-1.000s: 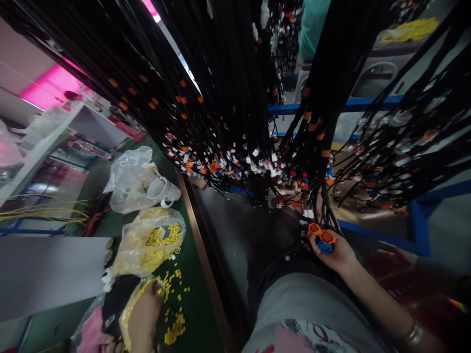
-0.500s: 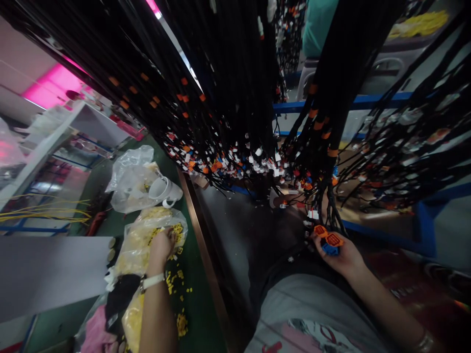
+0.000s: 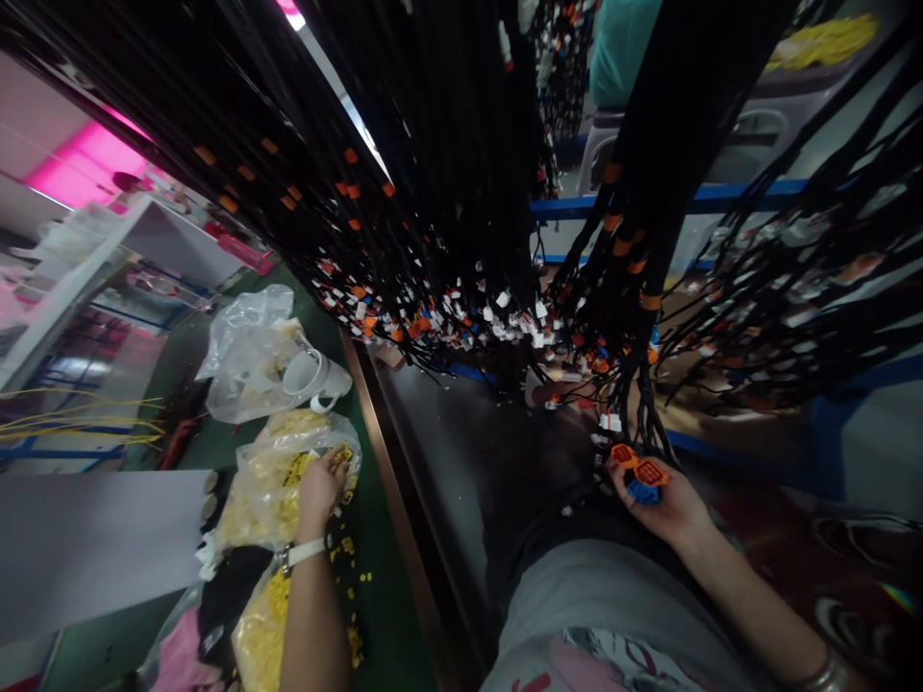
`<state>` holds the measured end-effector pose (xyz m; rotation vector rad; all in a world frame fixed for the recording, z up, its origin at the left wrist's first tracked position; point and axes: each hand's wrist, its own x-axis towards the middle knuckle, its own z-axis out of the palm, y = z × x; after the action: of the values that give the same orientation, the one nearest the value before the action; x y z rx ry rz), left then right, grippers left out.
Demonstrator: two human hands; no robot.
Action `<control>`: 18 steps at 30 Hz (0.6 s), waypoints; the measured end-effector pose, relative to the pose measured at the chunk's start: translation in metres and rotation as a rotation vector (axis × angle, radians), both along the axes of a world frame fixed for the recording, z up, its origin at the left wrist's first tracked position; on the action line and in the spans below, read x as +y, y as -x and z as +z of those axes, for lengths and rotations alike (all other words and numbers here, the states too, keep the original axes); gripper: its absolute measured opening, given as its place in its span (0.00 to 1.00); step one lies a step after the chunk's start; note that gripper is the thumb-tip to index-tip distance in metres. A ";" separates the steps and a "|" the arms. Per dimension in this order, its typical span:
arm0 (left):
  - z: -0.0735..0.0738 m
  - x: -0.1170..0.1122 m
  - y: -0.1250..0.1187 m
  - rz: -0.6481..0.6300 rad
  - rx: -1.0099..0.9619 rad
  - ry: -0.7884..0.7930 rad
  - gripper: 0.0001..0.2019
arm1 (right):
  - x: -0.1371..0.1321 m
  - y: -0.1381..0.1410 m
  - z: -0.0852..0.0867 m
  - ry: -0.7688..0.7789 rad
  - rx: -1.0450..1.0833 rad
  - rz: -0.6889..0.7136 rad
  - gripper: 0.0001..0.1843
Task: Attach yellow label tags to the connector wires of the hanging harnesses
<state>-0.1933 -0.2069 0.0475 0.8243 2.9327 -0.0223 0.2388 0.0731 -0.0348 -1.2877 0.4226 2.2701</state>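
My left hand (image 3: 318, 488) reaches into a clear plastic bag of small yellow parts (image 3: 278, 476) on the green table; its fingers curl down into the bag's mouth, and what they hold is hidden. My right hand (image 3: 660, 500) is low at the right, above my lap, fingers closed around a cluster of orange and blue connectors (image 3: 640, 476) at the ends of black wires (image 3: 635, 404). Those wires belong to a dense curtain of black wire harnesses (image 3: 447, 192) hanging in front of me.
A second clear bag with a white mug (image 3: 311, 373) lies further back on the green table (image 3: 382, 567). Loose yellow parts (image 3: 346, 548) are scattered beside my left arm. Yellow wires (image 3: 79, 418) lie at the left. A person in a teal top (image 3: 612, 48) stands behind the harnesses.
My left hand moved up from the near bag to the yellow-parts bag and now dips into its mouth. My right hand stays on the connectors.
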 end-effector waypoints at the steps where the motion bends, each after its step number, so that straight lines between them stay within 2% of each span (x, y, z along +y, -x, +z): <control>1: -0.002 0.000 0.001 -0.010 -0.032 -0.012 0.21 | 0.000 0.001 0.001 0.001 0.004 0.001 0.12; 5: -0.006 -0.002 0.008 0.014 -0.141 -0.062 0.21 | 0.001 0.002 0.006 0.020 0.051 0.004 0.13; 11: -0.004 -0.003 0.007 0.034 -0.176 -0.056 0.18 | 0.003 0.000 0.028 0.017 0.218 -0.036 0.14; 14: -0.001 -0.004 0.002 0.006 -0.133 -0.031 0.19 | 0.001 0.003 0.036 0.037 0.246 -0.022 0.14; 18: 0.003 -0.006 -0.002 -0.002 -0.045 0.053 0.17 | -0.005 0.010 0.037 0.050 0.235 0.012 0.14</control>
<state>-0.1914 -0.2126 0.0506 0.8099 2.8757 -0.0794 0.2292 0.0683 0.0018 -1.0522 0.5572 2.4448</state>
